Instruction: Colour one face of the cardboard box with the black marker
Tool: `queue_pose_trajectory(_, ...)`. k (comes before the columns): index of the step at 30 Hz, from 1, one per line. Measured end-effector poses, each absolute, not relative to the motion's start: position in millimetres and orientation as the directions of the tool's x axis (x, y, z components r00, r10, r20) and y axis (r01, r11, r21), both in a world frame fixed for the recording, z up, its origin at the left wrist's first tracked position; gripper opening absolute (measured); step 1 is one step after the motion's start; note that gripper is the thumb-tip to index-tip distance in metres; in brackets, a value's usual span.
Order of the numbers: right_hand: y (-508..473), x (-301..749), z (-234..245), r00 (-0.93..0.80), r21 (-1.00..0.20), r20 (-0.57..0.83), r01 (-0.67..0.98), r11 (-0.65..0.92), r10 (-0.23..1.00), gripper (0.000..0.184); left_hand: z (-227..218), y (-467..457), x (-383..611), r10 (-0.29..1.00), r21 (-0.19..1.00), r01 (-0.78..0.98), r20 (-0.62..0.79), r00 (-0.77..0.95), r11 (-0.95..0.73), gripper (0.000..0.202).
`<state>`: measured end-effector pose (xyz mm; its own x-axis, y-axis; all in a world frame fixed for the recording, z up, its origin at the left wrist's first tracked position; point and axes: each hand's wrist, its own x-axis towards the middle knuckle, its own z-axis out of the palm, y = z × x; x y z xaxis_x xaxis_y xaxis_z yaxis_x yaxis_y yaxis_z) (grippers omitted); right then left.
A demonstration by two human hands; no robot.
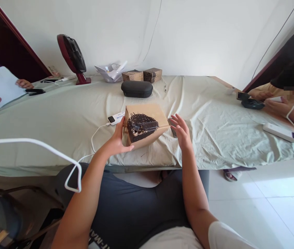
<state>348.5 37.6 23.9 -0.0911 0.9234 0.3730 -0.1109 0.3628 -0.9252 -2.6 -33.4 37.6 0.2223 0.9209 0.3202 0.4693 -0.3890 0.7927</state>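
Near the worktop's (66,138) front edge, the left grip (116,141) is grasping a cardboard box (150,116); the right grip (183,133) is hovering released beside it. A power bank (114,119) and phone (173,132) are flanking the box, a black case (136,89) lying nearer the back edge.

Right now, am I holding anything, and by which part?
Your left hand cups the left end of the nearest cardboard box; whether it bears weight can't be told. Your right hand, open beside the box's right corner, holds nothing.

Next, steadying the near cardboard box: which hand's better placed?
Likely the left hand: thumb and fingers are against the cardboard box's left end. The right hand is spread open by its right corner.
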Motion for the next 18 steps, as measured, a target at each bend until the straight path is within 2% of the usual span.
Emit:
queue_pose_trajectory(4, 57, 366, 0, 0.116, -0.967, 0.239, -0.068, 0.247, 0.964, 0.062, 39, -32, -6, 0.967, 0.872, 0.419, 0.205, 0.153, -0.252, 0.140)
queue_pose_trajectory(9, 67, 361, -23, 0.265, -0.960, 0.203, -0.134, 0.245, 0.942, 0.048, 33, -29, -8, 0.977, 0.911, 0.358, 0.172, 0.122, -0.205, 0.105)
queue_pose_trajectory(14, 65, 348, -26, 0.274, -0.961, 0.210, -0.121, 0.250, 0.939, 0.040, 35, -29, -5, 0.981, 0.899, 0.394, 0.156, 0.119, -0.190, 0.096)
queue_pose_trajectory(18, 64, 344, -24, 0.264, -0.965, 0.182, -0.137, 0.223, 0.947, 0.037, 39, -32, 0, 0.985, 0.903, 0.407, 0.085, 0.148, -0.139, 0.076)
